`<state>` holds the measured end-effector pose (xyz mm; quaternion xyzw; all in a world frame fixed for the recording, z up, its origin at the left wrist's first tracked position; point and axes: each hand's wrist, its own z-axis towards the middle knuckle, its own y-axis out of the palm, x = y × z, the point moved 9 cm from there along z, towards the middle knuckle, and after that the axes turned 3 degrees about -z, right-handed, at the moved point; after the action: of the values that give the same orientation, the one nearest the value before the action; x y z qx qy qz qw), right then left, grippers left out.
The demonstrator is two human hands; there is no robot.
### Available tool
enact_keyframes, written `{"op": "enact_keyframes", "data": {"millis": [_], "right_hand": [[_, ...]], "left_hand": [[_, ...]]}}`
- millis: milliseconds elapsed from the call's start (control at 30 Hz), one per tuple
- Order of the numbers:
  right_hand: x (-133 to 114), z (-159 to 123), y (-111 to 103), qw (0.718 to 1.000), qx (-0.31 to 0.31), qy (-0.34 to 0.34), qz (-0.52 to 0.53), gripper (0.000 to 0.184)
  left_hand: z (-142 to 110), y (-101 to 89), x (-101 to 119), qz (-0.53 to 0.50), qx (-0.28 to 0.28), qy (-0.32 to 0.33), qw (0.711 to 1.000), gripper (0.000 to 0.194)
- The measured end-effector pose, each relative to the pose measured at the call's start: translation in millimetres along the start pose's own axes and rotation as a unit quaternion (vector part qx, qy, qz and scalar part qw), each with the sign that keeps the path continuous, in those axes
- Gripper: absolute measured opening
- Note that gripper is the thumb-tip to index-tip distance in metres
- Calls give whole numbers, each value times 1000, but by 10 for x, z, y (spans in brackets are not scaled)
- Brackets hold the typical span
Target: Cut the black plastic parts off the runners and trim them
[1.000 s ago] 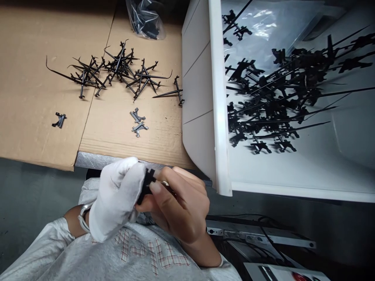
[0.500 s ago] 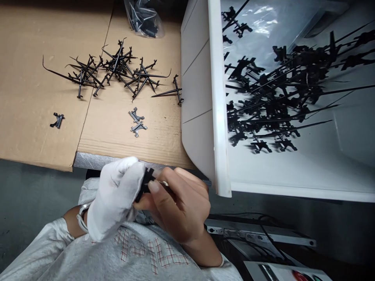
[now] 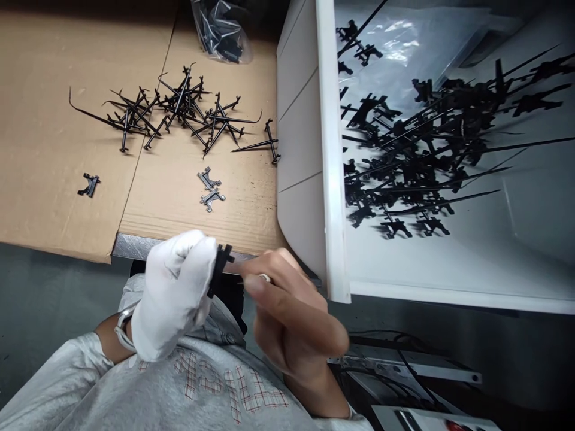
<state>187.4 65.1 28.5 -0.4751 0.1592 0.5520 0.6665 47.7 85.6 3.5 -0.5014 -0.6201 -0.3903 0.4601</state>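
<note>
My left hand (image 3: 173, 293), in a white glove, is closed on a black plastic bracket (image 3: 220, 269) that juts out from its fingertips. Just right of the bracket, my bare right hand (image 3: 291, 311) is curled with thumb and forefinger together. A small pale bit (image 3: 265, 278) shows at its fingers, and a blurred sliver lies by the forefinger tip; I cannot make out what it holds. Two loose grey-black brackets (image 3: 209, 188) lie on the cardboard beyond my hands. Another black bracket (image 3: 89, 185) rests farther left.
Thin black stick-like parts (image 3: 179, 105) lie in a tangled heap on the cardboard (image 3: 54, 131). Behind them is a clear bag (image 3: 222, 33) with dark pieces. On the right, a white bin (image 3: 335, 179) holds many black bracketed parts (image 3: 417, 143). Cables and a metal bar (image 3: 404, 366) sit below it.
My right hand has pulled back to the right, away from the bracket it was touching. My left hand has shifted slightly up and left, still gripping the bracket.
</note>
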Motion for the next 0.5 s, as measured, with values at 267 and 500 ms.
{"op": "enact_keyframes", "data": {"millis": [267, 500], "right_hand": [[-187, 91, -36, 992, 82, -89, -20, 23], [-283, 61, -70, 981, 135, -125, -65, 31]], "left_hand": [[-138, 79, -231, -87, -56, -60, 993, 68], [-155, 82, -120, -75, -62, -25, 995, 66]]}}
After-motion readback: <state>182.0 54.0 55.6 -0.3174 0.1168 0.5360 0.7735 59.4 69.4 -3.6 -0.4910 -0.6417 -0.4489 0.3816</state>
